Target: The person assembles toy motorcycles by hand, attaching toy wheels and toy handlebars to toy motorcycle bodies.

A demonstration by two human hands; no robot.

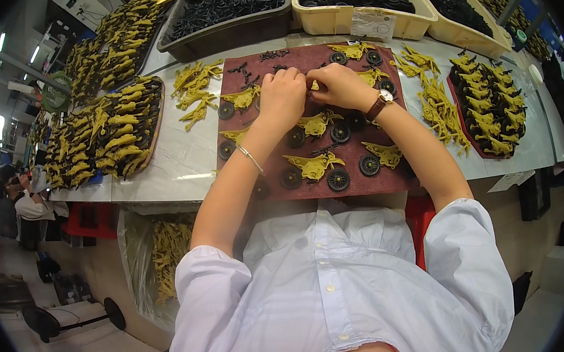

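Note:
Over the far middle of a dark red mat (246, 186), my left hand (283, 97) and my right hand (343, 87) meet with curled fingers. A bit of a yellow plastic part (315, 85) shows at my right fingertips; most of it is hidden. What the left fingers pinch is covered by the hand. Around them on the mat lie yellow toy motorcycle bodies (312, 165) and black spoked wheels (338, 180), some placed beside each other as sets. Small black parts (274, 54) are scattered at the mat's far left.
Loose yellow bodies (440, 105) flank the mat on the white table (155, 187). Trays of yellow-and-black pieces stand left (107, 134) and right (491, 107). At the back are a dark bin (230, 38) and cream bins (322, 19) of black parts. A bag of yellow parts (168, 253) hangs below.

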